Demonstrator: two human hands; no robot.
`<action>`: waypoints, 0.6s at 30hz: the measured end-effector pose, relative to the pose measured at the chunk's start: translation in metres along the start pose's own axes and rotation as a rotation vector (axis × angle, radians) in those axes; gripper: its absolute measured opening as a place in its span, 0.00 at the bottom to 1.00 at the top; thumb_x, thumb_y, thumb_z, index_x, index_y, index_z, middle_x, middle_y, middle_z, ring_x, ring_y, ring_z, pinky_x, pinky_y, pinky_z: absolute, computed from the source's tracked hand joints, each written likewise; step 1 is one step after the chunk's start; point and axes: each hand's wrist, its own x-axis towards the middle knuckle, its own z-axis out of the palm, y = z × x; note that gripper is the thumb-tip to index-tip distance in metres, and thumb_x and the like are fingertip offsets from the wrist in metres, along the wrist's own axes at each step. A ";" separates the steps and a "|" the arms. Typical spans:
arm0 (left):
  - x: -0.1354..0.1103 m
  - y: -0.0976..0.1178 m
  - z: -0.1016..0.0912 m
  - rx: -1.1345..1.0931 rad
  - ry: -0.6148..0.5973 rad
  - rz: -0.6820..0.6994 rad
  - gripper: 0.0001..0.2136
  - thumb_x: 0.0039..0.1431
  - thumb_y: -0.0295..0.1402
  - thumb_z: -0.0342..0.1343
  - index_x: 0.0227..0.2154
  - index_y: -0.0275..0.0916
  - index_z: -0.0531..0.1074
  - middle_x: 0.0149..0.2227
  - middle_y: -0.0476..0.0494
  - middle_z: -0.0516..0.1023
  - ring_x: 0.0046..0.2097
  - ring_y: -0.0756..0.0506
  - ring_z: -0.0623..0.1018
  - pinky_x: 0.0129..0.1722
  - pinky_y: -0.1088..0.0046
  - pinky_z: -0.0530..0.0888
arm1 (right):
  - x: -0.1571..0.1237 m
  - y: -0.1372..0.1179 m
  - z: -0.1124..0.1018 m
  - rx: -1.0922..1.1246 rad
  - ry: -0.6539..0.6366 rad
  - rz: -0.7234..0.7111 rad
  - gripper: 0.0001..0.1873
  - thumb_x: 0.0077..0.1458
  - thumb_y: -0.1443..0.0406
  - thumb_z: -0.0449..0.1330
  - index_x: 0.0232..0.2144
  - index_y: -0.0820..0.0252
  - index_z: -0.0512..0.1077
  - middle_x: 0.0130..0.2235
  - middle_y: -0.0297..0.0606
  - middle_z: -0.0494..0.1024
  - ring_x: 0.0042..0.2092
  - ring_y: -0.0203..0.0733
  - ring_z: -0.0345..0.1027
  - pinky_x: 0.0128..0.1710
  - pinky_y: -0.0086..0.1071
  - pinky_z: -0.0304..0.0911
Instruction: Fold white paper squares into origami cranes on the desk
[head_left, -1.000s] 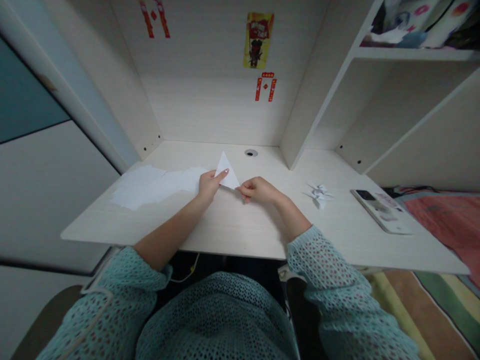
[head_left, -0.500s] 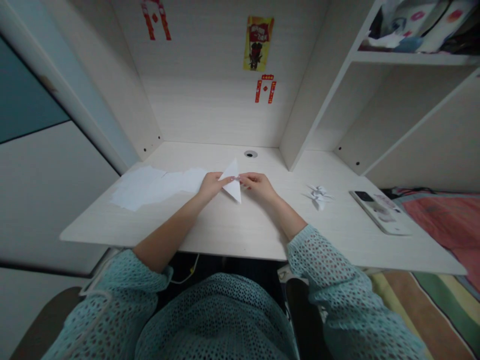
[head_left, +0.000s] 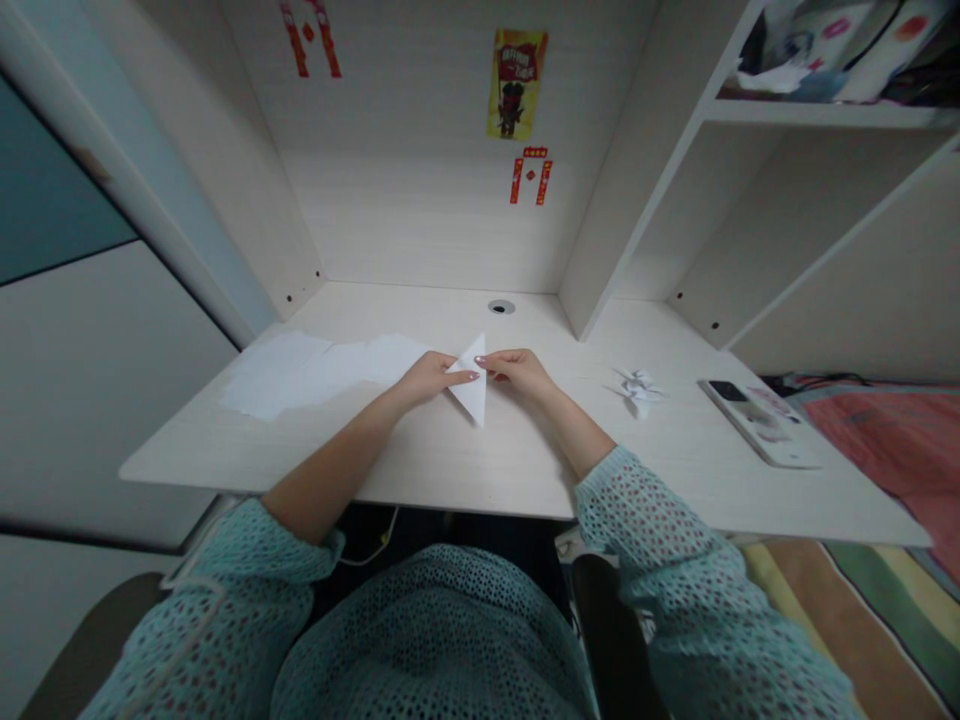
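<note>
A white paper folded into a triangle (head_left: 472, 387) lies in the middle of the pale desk (head_left: 465, 460), one point toward me. My left hand (head_left: 433, 374) rests on its left side, fingers pressed together on the paper. My right hand (head_left: 520, 368) holds its upper right edge, fingertips meeting those of the left hand over the triangle. Both arms wear teal knitted sleeves.
Loose white sheets (head_left: 300, 370) lie on the desk to the left. A small folded paper figure (head_left: 637, 388) and a phone (head_left: 757, 422) lie to the right. A shelf divider (head_left: 622, 220) rises at the back right, with a cable hole (head_left: 502, 307) behind my hands.
The triangle has turned and come down from standing point-up to lying with a point toward me. My right hand moved up from its lower corner to meet the left hand.
</note>
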 end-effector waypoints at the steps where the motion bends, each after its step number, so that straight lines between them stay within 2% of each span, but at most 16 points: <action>1: 0.000 0.000 0.001 -0.001 0.012 0.003 0.18 0.43 0.46 0.63 0.27 0.33 0.78 0.27 0.43 0.78 0.27 0.49 0.72 0.26 0.76 0.61 | 0.000 0.000 0.000 0.001 -0.011 -0.002 0.17 0.35 0.54 0.69 0.24 0.61 0.78 0.25 0.37 0.75 0.26 0.32 0.61 0.27 0.29 0.55; 6: 0.001 -0.001 0.002 0.000 0.014 0.033 0.18 0.43 0.46 0.62 0.26 0.33 0.78 0.26 0.43 0.77 0.26 0.50 0.71 0.25 0.76 0.60 | 0.000 0.003 0.002 -0.061 -0.076 -0.037 0.18 0.36 0.52 0.68 0.21 0.62 0.76 0.24 0.36 0.75 0.26 0.33 0.61 0.27 0.29 0.54; 11: 0.000 -0.001 -0.001 -0.007 -0.030 -0.018 0.17 0.41 0.46 0.63 0.24 0.34 0.77 0.22 0.45 0.74 0.22 0.51 0.67 0.23 0.76 0.57 | -0.004 0.003 0.006 -0.040 -0.030 -0.036 0.18 0.34 0.52 0.68 0.19 0.62 0.76 0.24 0.37 0.76 0.25 0.33 0.62 0.26 0.30 0.54; 18: -0.003 0.001 -0.004 -0.006 -0.100 -0.064 0.16 0.40 0.45 0.63 0.21 0.35 0.76 0.19 0.47 0.72 0.20 0.52 0.64 0.21 0.76 0.55 | -0.004 -0.001 0.005 0.042 0.044 0.005 0.18 0.31 0.54 0.70 0.22 0.62 0.77 0.25 0.38 0.77 0.26 0.33 0.63 0.27 0.29 0.55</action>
